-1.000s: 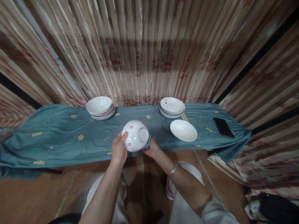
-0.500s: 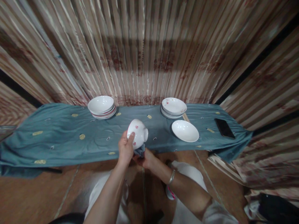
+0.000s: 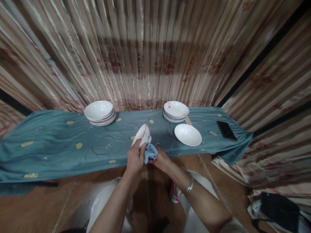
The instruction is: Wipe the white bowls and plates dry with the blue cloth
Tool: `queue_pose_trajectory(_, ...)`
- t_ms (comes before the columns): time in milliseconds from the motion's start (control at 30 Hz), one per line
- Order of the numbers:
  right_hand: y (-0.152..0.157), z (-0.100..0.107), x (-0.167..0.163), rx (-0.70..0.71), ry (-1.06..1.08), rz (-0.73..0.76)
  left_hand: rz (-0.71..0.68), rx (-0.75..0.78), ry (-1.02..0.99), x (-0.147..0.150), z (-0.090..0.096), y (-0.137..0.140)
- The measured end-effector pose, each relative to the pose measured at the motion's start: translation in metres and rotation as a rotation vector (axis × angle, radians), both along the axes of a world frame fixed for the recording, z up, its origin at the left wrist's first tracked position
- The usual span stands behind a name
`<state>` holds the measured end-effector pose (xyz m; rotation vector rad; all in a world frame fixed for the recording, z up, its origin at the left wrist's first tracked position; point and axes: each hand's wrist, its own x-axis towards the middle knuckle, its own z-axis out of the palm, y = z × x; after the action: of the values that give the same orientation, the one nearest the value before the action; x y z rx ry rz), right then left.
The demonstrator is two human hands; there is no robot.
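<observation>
Tilted on its side above the table's front edge is a white bowl (image 3: 145, 134) with a red rim line. My left hand (image 3: 135, 158) is closed on the bowl's near side, thumb toward its foot. A light-blue cloth (image 3: 150, 153) is bunched in my right hand (image 3: 160, 160), close against the bowl's lower outside. Whether the cloth presses on the bowl I cannot tell. The fingertips of my right hand are partly hidden behind the cloth.
A bowl stack (image 3: 99, 111) stands at the back left, a plate stack (image 3: 176, 111) at the back right. Nearer lies a white shallow dish (image 3: 188, 135). A black phone (image 3: 226, 130) rests at the right on the green tablecloth (image 3: 58, 142). Curtains (image 3: 145, 58) hang behind.
My left hand has turned the bowl so its rim faces more toward me. The cloth in my right hand has come up into fuller view. The whole view has shifted slightly.
</observation>
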<state>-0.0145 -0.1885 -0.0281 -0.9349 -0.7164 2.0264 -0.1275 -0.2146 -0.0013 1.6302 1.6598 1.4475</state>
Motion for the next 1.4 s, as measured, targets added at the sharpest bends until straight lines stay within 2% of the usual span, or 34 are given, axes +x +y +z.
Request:
queue_pose_trajectory(100, 0.001, 0.003, 0.010, 0.107, -0.102, -0.059, -0.057, 0.024, 0.016, 0.003, -0.004, 0.001)
queue_pose_trajectory(233, 0.011, 0.002, 0.021, 0.282, -0.238, -0.203, -0.093, 0.058, 0.141, 0.005, -0.012, 0.004)
queue_pose_trajectory(500, 0.038, 0.004, 0.047, 0.419, -0.557, -0.378, -0.192, 0.038, 0.330, 0.016, -0.023, 0.007)
queue_pose_trajectory(733, 0.043, -0.002, 0.053, 0.600, -0.722, -0.286, -0.256, -0.046, 0.527, 0.025, -0.029, 0.011)
queue_pose_trajectory(967, 0.049, -0.018, 0.058, 0.630, -0.813, -0.293, -0.341, -0.054, 0.582, 0.025, -0.037, 0.016)
queue_pose_trajectory(1100, 0.051, -0.022, 0.063, 0.631, -0.862, -0.289, -0.358, 0.059, 0.449, 0.018, -0.038, 0.018)
queue_pose_trajectory(1200, 0.054, -0.026, 0.066, 0.624, -0.912, -0.299, -0.199, 0.096, 0.264, 0.007, -0.042, 0.018)
queue_pose_trajectory(1333, 0.056, -0.029, 0.067, 0.628, -0.943, -0.310, 0.151, -0.092, -0.285, -0.006, -0.057, 0.018)
queue_pose_trajectory(1400, 0.056, -0.029, 0.067, 0.654, -0.987, -0.298, 0.165, -0.202, -0.572, -0.008, -0.061, 0.016)
